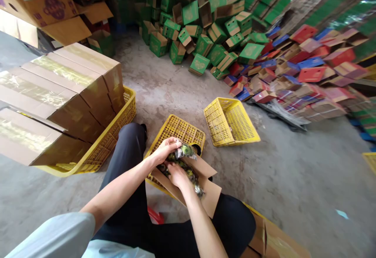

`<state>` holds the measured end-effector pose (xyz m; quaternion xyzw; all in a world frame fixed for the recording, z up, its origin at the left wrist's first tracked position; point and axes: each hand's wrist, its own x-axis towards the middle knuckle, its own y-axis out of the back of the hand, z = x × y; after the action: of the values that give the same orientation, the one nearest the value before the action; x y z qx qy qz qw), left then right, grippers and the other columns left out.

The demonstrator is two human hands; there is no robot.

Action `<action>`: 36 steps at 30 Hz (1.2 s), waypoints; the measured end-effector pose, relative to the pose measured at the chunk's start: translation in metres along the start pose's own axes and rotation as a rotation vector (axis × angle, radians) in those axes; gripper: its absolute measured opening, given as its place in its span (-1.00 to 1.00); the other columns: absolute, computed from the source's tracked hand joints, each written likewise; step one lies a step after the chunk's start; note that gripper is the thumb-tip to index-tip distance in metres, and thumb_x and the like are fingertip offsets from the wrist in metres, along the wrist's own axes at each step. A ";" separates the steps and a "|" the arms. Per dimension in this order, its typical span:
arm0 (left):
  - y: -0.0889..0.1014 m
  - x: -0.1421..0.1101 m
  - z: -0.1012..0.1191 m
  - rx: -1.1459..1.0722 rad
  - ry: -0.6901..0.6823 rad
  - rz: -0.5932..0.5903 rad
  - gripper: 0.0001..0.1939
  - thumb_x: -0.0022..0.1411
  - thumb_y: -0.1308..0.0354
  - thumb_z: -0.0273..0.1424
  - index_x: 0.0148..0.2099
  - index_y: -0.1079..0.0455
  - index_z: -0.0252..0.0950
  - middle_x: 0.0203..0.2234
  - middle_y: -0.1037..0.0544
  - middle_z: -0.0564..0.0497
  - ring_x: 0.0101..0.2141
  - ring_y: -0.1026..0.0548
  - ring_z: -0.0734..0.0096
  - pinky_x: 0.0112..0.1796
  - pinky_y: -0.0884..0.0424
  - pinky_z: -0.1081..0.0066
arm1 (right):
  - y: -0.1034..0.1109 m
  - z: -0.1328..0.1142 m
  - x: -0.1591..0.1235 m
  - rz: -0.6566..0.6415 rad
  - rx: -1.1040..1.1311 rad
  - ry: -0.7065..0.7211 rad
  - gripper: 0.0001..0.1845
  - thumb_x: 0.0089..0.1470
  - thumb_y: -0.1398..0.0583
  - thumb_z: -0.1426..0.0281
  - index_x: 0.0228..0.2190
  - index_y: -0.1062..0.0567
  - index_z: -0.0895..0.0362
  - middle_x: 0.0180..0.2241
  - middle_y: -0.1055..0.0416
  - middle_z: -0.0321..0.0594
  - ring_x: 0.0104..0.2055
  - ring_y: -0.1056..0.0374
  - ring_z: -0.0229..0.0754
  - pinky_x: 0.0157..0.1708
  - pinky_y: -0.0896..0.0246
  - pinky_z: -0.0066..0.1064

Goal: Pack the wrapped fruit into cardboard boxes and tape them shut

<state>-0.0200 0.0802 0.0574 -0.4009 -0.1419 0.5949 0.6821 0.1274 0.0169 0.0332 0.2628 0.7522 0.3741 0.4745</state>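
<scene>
My left hand (165, 150) is closed in a pinch on a clear plastic packet (186, 152) with green and dark contents, raised just above an open cardboard box (212, 196). Inside the box lie several similar packets (191, 176), and my right hand (177, 175) reaches down among them. Its fingertips are hidden, so its grip does not show. The box rests between my legs, flaps spread, over the near part of a yellow plastic crate (183, 126) with a lattice surface. A dark round object (196, 148) sits just beyond the raised packet.
On my left, taped cartons (69, 81) fill a large yellow crate (113, 144). Another yellow crate (230, 122) stands ahead on the concrete floor. Green boxes (217, 54) and red and blue boxes (311, 73) lie heaped behind. A taped carton (277, 240) is beside my right knee.
</scene>
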 end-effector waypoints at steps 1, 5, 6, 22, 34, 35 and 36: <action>0.000 0.000 -0.001 -0.007 -0.002 0.006 -0.48 -0.06 -0.60 -0.16 -0.30 -0.38 -0.32 -0.47 -0.54 0.08 -0.51 -0.45 0.57 -0.40 -0.35 0.52 | -0.002 -0.010 0.019 -0.022 -0.002 -0.010 -0.26 0.03 -0.18 0.68 0.22 -0.48 0.01 0.07 -0.58 -0.04 0.15 -0.46 0.05 0.16 -0.35 -0.18; 0.001 -0.001 -0.003 -0.007 0.003 0.030 -0.46 -0.09 -0.61 -0.15 -0.31 -0.37 -0.32 -0.50 -0.51 0.11 -0.51 -0.44 0.57 -0.39 -0.35 0.51 | -0.009 -0.021 0.050 0.013 0.018 -0.030 -0.40 0.04 -0.16 0.72 0.07 -0.59 0.09 -0.05 -0.63 -0.01 0.09 -0.48 0.04 0.10 -0.36 -0.23; 0.001 -0.001 -0.003 -0.005 0.007 0.031 -0.45 -0.10 -0.61 -0.15 -0.30 -0.37 -0.32 -0.50 -0.51 0.11 -0.51 -0.44 0.57 -0.38 -0.35 0.51 | -0.009 -0.018 0.045 0.034 0.035 -0.022 -0.41 0.04 -0.18 0.71 0.07 -0.58 0.10 -0.03 -0.62 -0.02 0.10 -0.47 0.03 0.11 -0.35 -0.25; 0.001 0.000 -0.004 0.014 0.030 -0.010 -0.46 -0.07 -0.59 -0.13 -0.26 -0.39 -0.31 -0.51 -0.54 0.09 -0.55 -0.47 0.55 -0.44 -0.31 0.52 | 0.036 0.041 -0.082 0.450 0.063 -0.177 -0.59 0.21 -0.01 0.53 -0.25 -0.66 0.11 -0.07 -0.59 -0.07 0.07 -0.48 -0.03 0.21 -0.25 -0.26; 0.000 -0.005 -0.007 0.001 0.042 0.010 -0.47 -0.07 -0.59 -0.14 -0.29 -0.38 -0.31 -0.50 -0.56 0.07 -0.52 -0.50 0.52 -0.38 -0.38 0.50 | 0.000 -0.024 0.023 0.125 0.035 -0.426 -0.60 0.26 -0.23 0.41 0.11 -0.52 0.17 0.00 -0.60 0.18 0.09 -0.53 0.13 0.03 -0.35 -0.21; -0.001 -0.005 -0.007 0.002 0.049 0.012 -0.46 -0.08 -0.60 -0.13 -0.29 -0.37 -0.31 -0.50 -0.57 0.06 -0.53 -0.50 0.52 -0.40 -0.37 0.50 | -0.001 -0.022 0.020 0.136 0.050 -0.417 -0.64 0.24 -0.25 0.43 0.06 -0.56 0.15 -0.05 -0.63 0.12 0.04 -0.56 0.08 0.01 -0.35 -0.26; -0.002 -0.006 -0.007 0.004 0.059 0.016 -0.45 -0.09 -0.60 -0.12 -0.29 -0.37 -0.31 -0.52 -0.57 0.06 -0.54 -0.50 0.51 -0.42 -0.36 0.51 | -0.001 -0.020 0.015 0.151 0.070 -0.406 -0.70 0.22 -0.26 0.44 0.00 -0.59 0.13 -0.09 -0.65 0.06 0.00 -0.59 0.05 -0.02 -0.35 -0.31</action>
<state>-0.0155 0.0724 0.0555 -0.4180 -0.1174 0.5883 0.6822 0.1029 0.0211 0.0300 0.4045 0.6320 0.3216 0.5776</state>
